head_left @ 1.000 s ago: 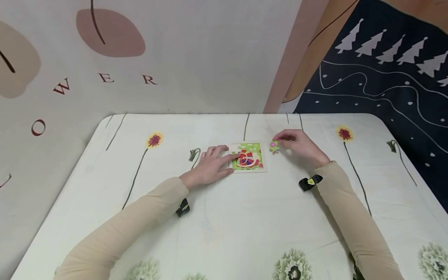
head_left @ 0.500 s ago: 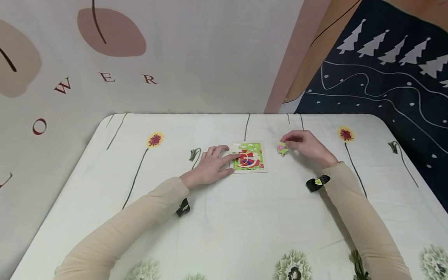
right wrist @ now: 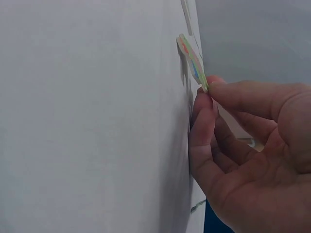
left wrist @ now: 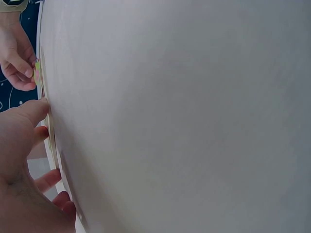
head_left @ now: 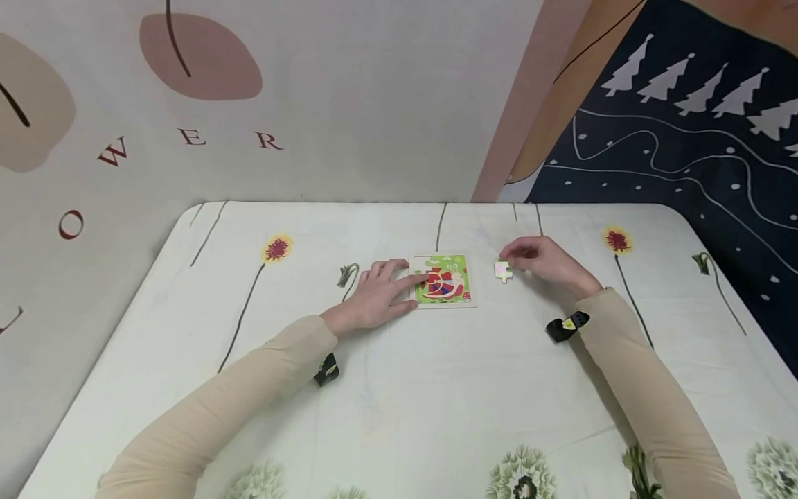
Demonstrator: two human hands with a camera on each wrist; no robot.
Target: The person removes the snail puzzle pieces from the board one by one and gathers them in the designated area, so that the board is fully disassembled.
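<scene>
A small square jigsaw puzzle (head_left: 460,267) with a green, red and white picture lies in its pale frame at the middle of the table. My left hand (head_left: 377,294) rests on its left side, fingers spread and the index finger reaching onto the picture. To the right of the puzzle, my right hand (head_left: 542,262) pinches a loose puzzle piece (head_left: 503,271) between thumb and fingertips, just over the cloth. In the right wrist view that puzzle piece (right wrist: 193,62) is seen nearly edge-on and tilted.
A white tablecloth (head_left: 399,388) printed with flowers covers the table. Behind it hangs a pale printed curtain (head_left: 374,104), with a dark blue one (head_left: 661,145) at the right. A black wrist device (head_left: 567,326) sits at the right sleeve.
My right hand has moved a little to the right with the puzzle piece, away from the puzzle. The piece has tilted and its face now looks paler. My left hand stays put.
</scene>
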